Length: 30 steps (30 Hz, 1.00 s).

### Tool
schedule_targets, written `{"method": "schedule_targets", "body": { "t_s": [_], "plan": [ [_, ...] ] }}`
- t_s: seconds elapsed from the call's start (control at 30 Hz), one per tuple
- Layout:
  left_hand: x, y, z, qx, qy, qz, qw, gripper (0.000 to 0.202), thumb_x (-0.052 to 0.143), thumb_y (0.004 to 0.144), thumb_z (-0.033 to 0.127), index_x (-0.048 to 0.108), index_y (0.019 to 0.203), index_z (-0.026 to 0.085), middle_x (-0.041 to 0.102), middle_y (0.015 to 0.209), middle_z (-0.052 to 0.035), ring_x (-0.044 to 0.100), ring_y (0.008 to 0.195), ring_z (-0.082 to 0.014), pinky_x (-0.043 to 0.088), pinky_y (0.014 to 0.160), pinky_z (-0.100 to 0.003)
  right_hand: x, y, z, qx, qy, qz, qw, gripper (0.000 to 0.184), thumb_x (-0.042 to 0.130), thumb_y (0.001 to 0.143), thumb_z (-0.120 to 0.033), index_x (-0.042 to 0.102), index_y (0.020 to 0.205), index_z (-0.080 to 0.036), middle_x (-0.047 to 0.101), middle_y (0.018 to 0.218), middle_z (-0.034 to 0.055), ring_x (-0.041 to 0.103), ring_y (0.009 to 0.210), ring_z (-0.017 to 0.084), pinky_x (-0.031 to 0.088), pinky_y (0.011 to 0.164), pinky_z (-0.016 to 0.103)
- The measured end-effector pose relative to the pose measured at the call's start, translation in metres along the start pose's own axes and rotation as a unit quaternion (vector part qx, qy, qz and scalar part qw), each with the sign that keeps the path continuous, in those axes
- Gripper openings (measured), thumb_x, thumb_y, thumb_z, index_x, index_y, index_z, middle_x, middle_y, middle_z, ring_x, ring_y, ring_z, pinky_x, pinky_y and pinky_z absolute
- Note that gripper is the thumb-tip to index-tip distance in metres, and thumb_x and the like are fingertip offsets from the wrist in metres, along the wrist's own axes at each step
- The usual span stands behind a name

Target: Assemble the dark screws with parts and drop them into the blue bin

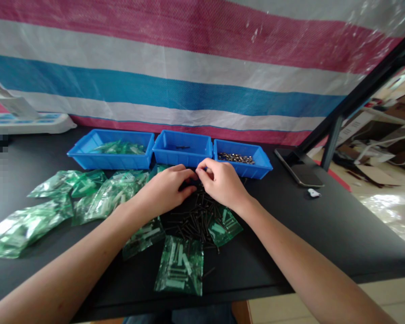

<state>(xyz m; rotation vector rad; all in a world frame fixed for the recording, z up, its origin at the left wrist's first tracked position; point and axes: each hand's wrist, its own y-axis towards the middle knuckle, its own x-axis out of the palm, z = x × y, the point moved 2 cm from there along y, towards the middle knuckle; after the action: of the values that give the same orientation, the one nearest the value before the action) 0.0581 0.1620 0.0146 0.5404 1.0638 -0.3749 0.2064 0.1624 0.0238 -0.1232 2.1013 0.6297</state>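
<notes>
My left hand (167, 189) is curled above a heap of dark screws (194, 220), its thumb and fingers bent toward each other. Close against it, my right hand (221, 182) makes a pinch, thumb to forefinger. Anything between the fingers of either hand is too small or hidden to make out. A green clear bag (225, 227) with pale plugs lies at the right side of the heap, below my right hand. Nearer to me is another green bag (179, 265), holding white plugs and screws. One more green bag (144, 236) lies partly beneath my left forearm.
Three blue bins stand behind my hands: a left bin (111, 162) with green bags, a middle bin (182, 157) with a few dark pieces, and a right bin (245, 170) of small metal parts. Filled green bags (30, 225) lie left; a phone (299, 167) lies right.
</notes>
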Motion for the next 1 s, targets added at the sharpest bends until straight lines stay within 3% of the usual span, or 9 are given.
{"method": "schedule_targets", "body": {
  "t_s": [0.13, 0.43, 0.7, 0.83, 1.0],
  "plan": [
    [0.004, 0.002, -0.002, -0.021, 0.031, -0.016, 0.999, 0.021, 0.044, 0.078, 0.013, 0.063, 0.086, 0.015, 0.059, 0.086, -0.0057, 0.058, 0.079, -0.0169, 0.045, 0.074, -0.028, 0.002, 0.0, 0.0, -0.01, 0.012, -0.007, 1.0, 0.014, 0.049, 0.083, -0.022, 0.062, 0.077, -0.017, 0.054, 0.057, -0.0014, 0.04, 0.048, 0.008, 0.025, 0.05, 0.022],
    [0.002, -0.001, -0.004, -0.037, 0.089, -0.011, 0.995, 0.02, 0.039, 0.083, 0.018, 0.058, 0.083, 0.015, 0.058, 0.087, -0.0071, 0.058, 0.078, -0.0186, 0.046, 0.07, -0.03, 0.005, -0.001, 0.001, -0.017, 0.024, -0.009, 1.0, 0.014, 0.05, 0.083, -0.022, 0.061, 0.077, -0.017, 0.054, 0.056, -0.0019, 0.04, 0.048, 0.008, 0.026, 0.051, 0.022],
    [-0.008, 0.001, -0.002, -0.074, -0.074, 0.139, 0.985, 0.022, 0.043, 0.08, 0.016, 0.054, 0.099, 0.014, 0.063, 0.078, -0.0038, 0.058, 0.072, -0.0149, 0.046, 0.068, -0.026, 0.004, -0.001, -0.001, -0.021, 0.034, -0.008, 0.999, 0.013, 0.049, 0.084, -0.022, 0.061, 0.079, -0.016, 0.053, 0.056, -0.0023, 0.039, 0.047, 0.007, 0.027, 0.051, 0.022],
    [-0.011, 0.001, 0.001, -0.076, -0.143, 0.148, 0.976, 0.031, 0.042, 0.081, 0.018, 0.054, 0.109, 0.015, 0.064, 0.08, -0.0037, 0.058, 0.069, -0.0136, 0.047, 0.066, -0.026, 0.004, -0.001, -0.002, -0.022, 0.041, -0.012, 0.999, 0.012, 0.05, 0.083, -0.021, 0.06, 0.081, -0.016, 0.051, 0.055, -0.0031, 0.04, 0.048, 0.007, 0.027, 0.051, 0.022],
    [-0.009, 0.002, -0.002, -0.114, -0.244, 0.146, 0.952, 0.022, 0.049, 0.078, 0.024, 0.061, 0.093, 0.014, 0.067, 0.083, -0.0059, 0.061, 0.074, -0.0158, 0.05, 0.07, -0.028, 0.006, -0.002, -0.004, -0.021, 0.04, -0.026, 0.999, 0.009, 0.053, 0.081, -0.023, 0.059, 0.081, -0.016, 0.049, 0.053, -0.0041, 0.039, 0.047, 0.007, 0.025, 0.05, 0.022]
  ]
}}
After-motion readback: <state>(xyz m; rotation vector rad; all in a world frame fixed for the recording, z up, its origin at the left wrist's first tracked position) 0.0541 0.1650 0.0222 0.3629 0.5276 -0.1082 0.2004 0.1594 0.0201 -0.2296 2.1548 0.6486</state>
